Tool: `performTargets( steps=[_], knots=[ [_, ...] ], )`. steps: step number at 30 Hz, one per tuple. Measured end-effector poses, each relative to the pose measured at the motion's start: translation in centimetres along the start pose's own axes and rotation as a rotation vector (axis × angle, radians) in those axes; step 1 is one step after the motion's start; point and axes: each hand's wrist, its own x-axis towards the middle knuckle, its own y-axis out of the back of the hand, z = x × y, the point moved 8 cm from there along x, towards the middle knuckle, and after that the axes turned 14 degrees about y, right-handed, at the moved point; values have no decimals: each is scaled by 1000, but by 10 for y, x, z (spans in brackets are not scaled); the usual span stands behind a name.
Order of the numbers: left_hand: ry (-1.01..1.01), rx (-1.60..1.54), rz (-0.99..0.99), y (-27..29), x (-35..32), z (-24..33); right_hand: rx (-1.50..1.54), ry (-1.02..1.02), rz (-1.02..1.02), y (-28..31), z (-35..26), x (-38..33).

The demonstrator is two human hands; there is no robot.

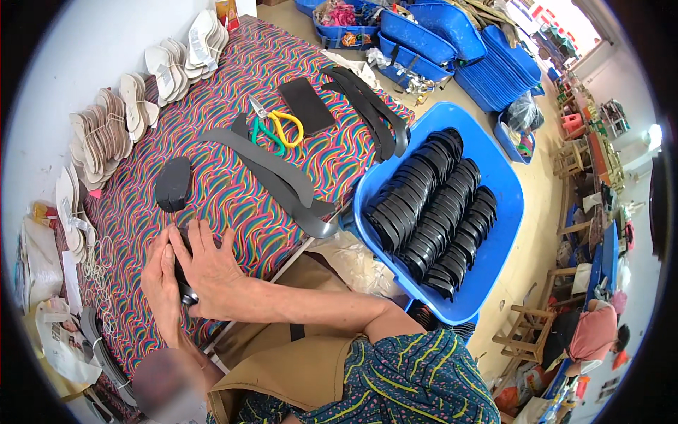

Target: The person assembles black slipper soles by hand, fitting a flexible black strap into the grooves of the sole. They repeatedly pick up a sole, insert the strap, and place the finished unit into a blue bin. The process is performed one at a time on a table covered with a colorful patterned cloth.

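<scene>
Over the patterned tabletop, my left hand [162, 279] and my right hand [210, 272] come together around a glossy black curved piece [188, 294], probably a shoe part, mostly hidden beneath them. The left fingers are pressed together along its left side. My right hand lies across it from the right, fingers stretched and pressing on it. Just beyond my fingertips is a dark rounded block [174, 184]. Several black curved strips [272, 166] lie right of it, and scissors [275, 131] with yellow and green handles rest beyond the strips.
A blue tub [505, 212] beside the table holds rows of black curved pieces [441, 201]. Pale insoles [99, 134] stand bundled along the wall. A dark flat slab [306, 104] and more black strips [367, 106] lie at the far side. Stacked blue tubs [494, 71] stand behind; a person [593, 328] sits at right.
</scene>
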Motion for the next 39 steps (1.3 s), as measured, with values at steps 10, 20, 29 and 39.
performTargets(
  steps=[10, 20, 29, 39],
  knots=[
    [80, -281, -33, 7, -8, -8, 178, -8, 174, -4, 0, -1],
    [-92, -411, -27, -11, -42, 90, 613, -86, 314, 46, 83, -57],
    [-51, -643, -242, -44, -26, 72, -575, -562, 648, 234, 208, -256],
    [20, -625, -349, -60, -13, 57, -167, -664, 258, 139, 346, -299]
  ],
)
